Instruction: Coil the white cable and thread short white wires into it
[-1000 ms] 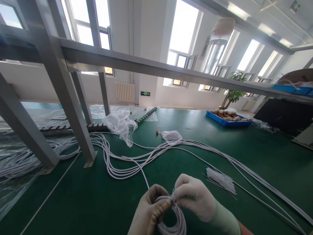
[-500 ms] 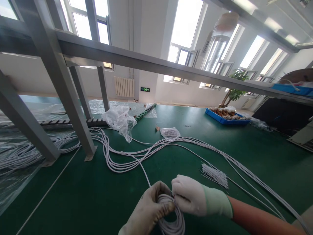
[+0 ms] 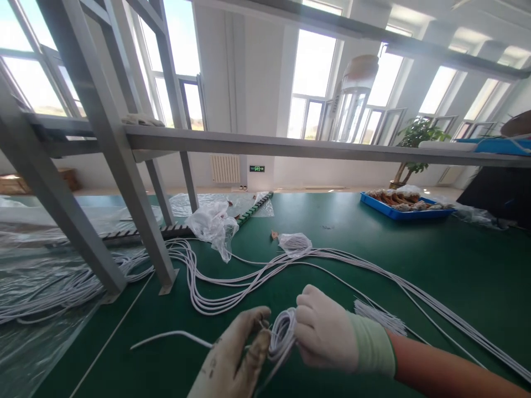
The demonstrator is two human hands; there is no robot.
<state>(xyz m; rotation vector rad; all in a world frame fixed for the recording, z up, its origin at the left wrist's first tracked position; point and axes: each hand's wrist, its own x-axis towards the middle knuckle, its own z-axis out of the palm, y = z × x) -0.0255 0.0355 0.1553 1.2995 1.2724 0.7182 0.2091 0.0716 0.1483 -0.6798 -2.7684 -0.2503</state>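
Note:
A small coil of white cable (image 3: 284,334) is held between my gloved hands above the green table. My right hand (image 3: 326,333), closed in a clean white glove with a green cuff, grips the coil's right side. My left hand (image 3: 238,354), in a stained glove, has thumb and fingers curled together at the coil's left side. A thin white tie (image 3: 264,327) shows at its fingertips. One cable end (image 3: 174,334) sticks out leftward from behind my left hand. Beyond, several long white cables (image 3: 224,304) run in curves across the table.
A bundle of thin white ties (image 3: 379,317) lies beside my right wrist, and a bagged bundle (image 3: 295,243) farther back. Grey metal shelf posts (image 3: 141,204) stand at left, near crumpled plastic (image 3: 213,224). A blue tray (image 3: 406,213) sits far right. A shelf beam (image 3: 290,145) crosses ahead.
The coil has been turned and lifted; my right hand now grips its side. My left hand has shifted left to its other side. A cable end now points left. The view has tilted up.

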